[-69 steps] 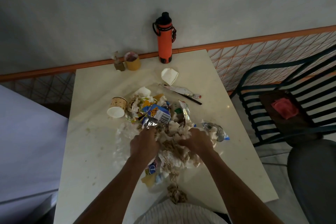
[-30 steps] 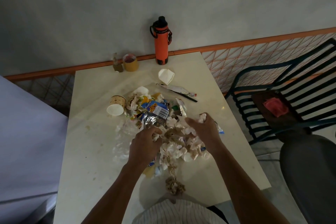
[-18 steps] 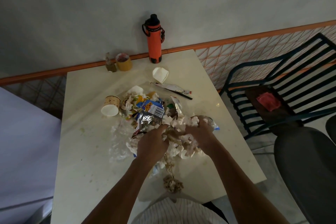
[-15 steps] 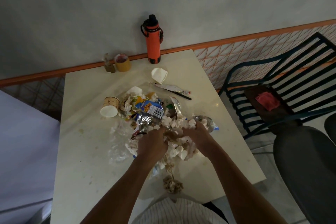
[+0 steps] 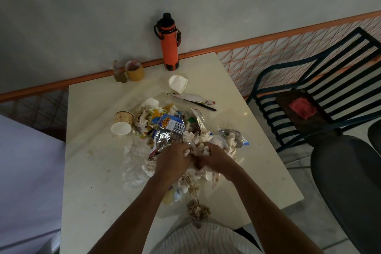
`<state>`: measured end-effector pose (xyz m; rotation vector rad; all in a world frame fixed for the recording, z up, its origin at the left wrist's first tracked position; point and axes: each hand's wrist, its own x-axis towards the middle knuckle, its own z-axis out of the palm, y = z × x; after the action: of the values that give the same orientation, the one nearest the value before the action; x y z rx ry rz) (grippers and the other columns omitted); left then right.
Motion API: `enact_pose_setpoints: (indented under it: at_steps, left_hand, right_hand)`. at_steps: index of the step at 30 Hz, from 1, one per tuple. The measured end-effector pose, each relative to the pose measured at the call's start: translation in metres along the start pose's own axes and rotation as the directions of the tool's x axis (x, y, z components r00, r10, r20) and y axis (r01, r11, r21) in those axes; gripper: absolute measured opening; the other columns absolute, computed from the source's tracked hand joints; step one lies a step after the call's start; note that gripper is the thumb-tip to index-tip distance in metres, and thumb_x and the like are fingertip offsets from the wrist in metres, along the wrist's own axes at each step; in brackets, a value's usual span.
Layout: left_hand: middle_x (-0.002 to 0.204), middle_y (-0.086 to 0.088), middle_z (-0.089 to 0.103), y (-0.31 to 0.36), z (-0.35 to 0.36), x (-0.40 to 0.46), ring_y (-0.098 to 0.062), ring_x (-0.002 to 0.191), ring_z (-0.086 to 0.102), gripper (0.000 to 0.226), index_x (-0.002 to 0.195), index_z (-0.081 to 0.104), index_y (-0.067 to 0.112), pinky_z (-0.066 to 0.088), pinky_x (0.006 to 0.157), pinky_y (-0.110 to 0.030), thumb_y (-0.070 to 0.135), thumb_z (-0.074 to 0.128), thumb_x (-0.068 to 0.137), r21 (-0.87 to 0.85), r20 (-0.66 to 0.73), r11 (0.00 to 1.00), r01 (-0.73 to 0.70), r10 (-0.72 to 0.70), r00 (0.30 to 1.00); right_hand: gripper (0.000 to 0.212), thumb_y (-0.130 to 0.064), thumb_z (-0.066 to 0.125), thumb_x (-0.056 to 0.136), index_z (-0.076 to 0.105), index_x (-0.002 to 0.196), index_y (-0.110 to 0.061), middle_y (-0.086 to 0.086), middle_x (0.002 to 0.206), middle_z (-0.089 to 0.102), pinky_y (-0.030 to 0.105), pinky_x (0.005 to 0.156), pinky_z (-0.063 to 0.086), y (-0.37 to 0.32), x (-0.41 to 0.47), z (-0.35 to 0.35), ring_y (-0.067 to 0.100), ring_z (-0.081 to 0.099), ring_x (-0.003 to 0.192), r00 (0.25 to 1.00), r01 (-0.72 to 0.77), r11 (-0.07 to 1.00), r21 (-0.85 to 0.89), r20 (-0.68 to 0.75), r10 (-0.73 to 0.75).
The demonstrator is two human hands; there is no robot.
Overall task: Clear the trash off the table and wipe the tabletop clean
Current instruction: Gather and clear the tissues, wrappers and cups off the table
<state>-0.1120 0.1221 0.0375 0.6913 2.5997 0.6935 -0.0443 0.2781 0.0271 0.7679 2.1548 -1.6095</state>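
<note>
At frame centre, left hand (image 5: 172,164) and right hand (image 5: 214,158) are clutching crumpled white tissues (image 5: 201,140) with curled fingers; gathering them tightly should prevent scraps dropping.

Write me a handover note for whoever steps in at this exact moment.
Left hand and right hand: both grip crumpled tissues in the trash pile at mid-table.
Loose trash: tipped paper cup left of the pile, white cup and a sachet behind it, a tissue wad at the near edge.
Done: trash partly gathered.
Left: remove it all, then wipe; a red cloth lies on the chair.
</note>
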Motion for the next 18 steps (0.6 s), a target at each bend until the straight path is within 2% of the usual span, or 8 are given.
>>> enact_pose_setpoints:
  at_steps: [4, 8, 11, 14, 18]
  left_hand:
    - [0.1, 0.011, 0.072, 0.001, -0.003, -0.001, -0.012, 0.093, 0.067, 0.023, 0.11, 0.072, 0.033, 0.056, 0.075, -0.034, 0.036, 0.065, 0.088, -0.08, 0.001, 0.997, -0.004, 0.005, 1.0]
    - [0.119, 0.013, 0.07, -0.004, -0.01, -0.006, -0.009, 0.107, 0.064, 0.034, 0.123, 0.067, 0.036, 0.053, 0.089, -0.032, 0.037, 0.07, 0.089, -0.15, -0.032, 0.988, 0.035, -0.04, 0.999]
    - [0.117, 0.014, 0.069, -0.01, -0.014, -0.016, -0.009, 0.106, 0.064, 0.03, 0.12, 0.068, 0.036, 0.05, 0.085, -0.029, 0.039, 0.071, 0.09, -0.155, -0.056, 0.987, 0.052, -0.061, 0.997]
    - [0.111, 0.012, 0.07, -0.012, -0.012, -0.028, -0.012, 0.103, 0.065, 0.025, 0.114, 0.069, 0.033, 0.051, 0.083, -0.03, 0.04, 0.07, 0.09, -0.067, -0.018, 0.993, 0.094, -0.095, 0.995]
    - [0.125, 0.009, 0.066, -0.016, 0.002, -0.04, -0.021, 0.113, 0.064, 0.048, 0.128, 0.056, 0.036, 0.052, 0.091, -0.038, 0.054, 0.068, 0.086, 0.152, 0.078, 0.979, 0.133, -0.146, 0.986]
  right_hand:
    - [0.03, -0.013, 0.078, 0.069, 0.071, 0.098, -0.019, 0.001, 0.094, 0.074, 0.028, 0.077, 0.055, 0.0, 0.003, 0.0, 0.018, 0.069, 0.091, 1.0, 0.009, 0.999, -0.043, 0.011, -0.009]
    - [0.021, -0.007, 0.075, 0.074, 0.071, 0.092, -0.017, -0.001, 0.086, 0.074, 0.022, 0.067, 0.054, 0.003, 0.005, -0.003, 0.015, 0.07, 0.082, 0.999, -0.038, 0.997, 0.071, -0.018, 0.039]
    - [0.008, -0.013, 0.072, 0.083, 0.072, 0.091, -0.012, 0.003, 0.081, 0.074, 0.024, 0.066, 0.053, 0.004, 0.003, -0.007, 0.016, 0.069, 0.077, 0.996, -0.04, 0.988, 0.152, -0.069, 0.051]
    - [0.004, -0.012, 0.069, 0.083, 0.072, 0.086, -0.01, 0.004, 0.075, 0.074, 0.03, 0.068, 0.056, 0.008, 0.003, -0.012, 0.019, 0.07, 0.073, 0.989, -0.032, 0.978, 0.208, -0.133, 0.061]
    - [0.007, -0.015, 0.071, 0.084, 0.073, 0.09, -0.012, 0.006, 0.08, 0.075, 0.033, 0.07, 0.059, 0.011, -0.002, -0.016, 0.022, 0.071, 0.074, 0.99, -0.026, 0.961, 0.277, -0.126, 0.063]
